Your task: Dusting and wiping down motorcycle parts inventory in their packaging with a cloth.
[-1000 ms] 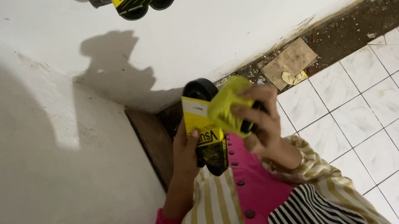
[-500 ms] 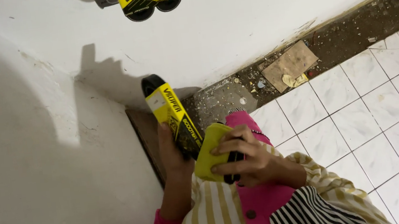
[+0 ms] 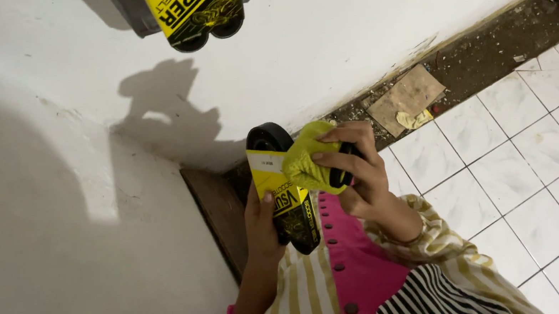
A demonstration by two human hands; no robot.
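Item held: long black belt in a yellow-and-black cardboard sleeve (image 3: 283,192), upright in front of my striped shirt with the pink button placket (image 3: 352,270).

Left hand (image 3: 263,224): grip closed around the sleeve's lower half, thumb lying on its yellow face.

Right hand (image 3: 357,172): grip closed on a crumpled yellow-green cloth (image 3: 306,164), fingers curled over it, the cloth pressed against the sleeve's upper right edge.

Above the sleeve: a second yellow-and-black packaged belt (image 3: 198,6) against the white wall (image 3: 49,209).

Right of the sleeve: white tiled floor (image 3: 523,146), a scrap of brown cardboard (image 3: 405,97).

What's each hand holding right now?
Left hand: closed on black rubber belt in yellow cardboard sleeve.
Right hand: closed on crumpled yellow cloth.
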